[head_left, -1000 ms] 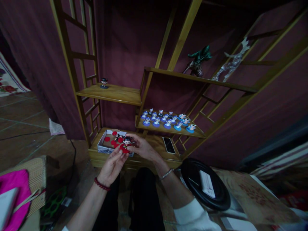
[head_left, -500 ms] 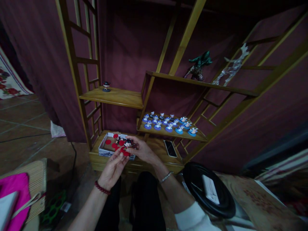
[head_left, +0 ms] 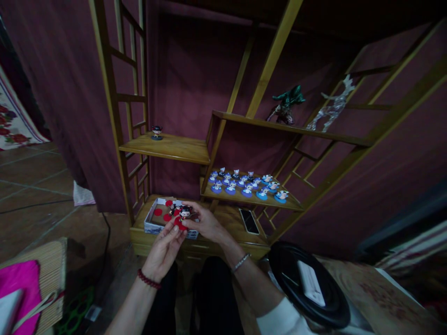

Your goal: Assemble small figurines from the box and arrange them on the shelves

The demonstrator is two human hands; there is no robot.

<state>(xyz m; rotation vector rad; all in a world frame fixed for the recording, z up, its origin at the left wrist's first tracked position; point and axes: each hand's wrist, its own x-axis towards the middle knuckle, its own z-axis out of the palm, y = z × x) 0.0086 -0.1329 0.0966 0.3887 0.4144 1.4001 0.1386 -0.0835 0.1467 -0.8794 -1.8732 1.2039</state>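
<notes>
Between both hands, over the box, is a small black-haired figurine [head_left: 185,212] with a round red base [head_left: 180,224]. My left hand [head_left: 165,246] pinches the red base from below. My right hand [head_left: 206,223] grips the figurine from the right, its fingers closed around its side. Just behind them a shallow cardboard box [head_left: 149,226] holds several red discs [head_left: 158,212] and another dark figurine [head_left: 172,209], partly hidden by the hands. One similar figurine [head_left: 157,133] stands upright on the left shelf [head_left: 181,148].
Several purple and blue figurines [head_left: 231,187] stand in rows on the middle shelf. A phone [head_left: 249,221] lies on the lower board. Above are a green-and-bronze statue [head_left: 287,106] and a clear deer figure [head_left: 331,107]. At right is a black round lid [head_left: 307,284].
The view has shifted slightly, so the shelves appear a little lower. Both hands stay on the figurine and its red base, with barely any change in grip.
</notes>
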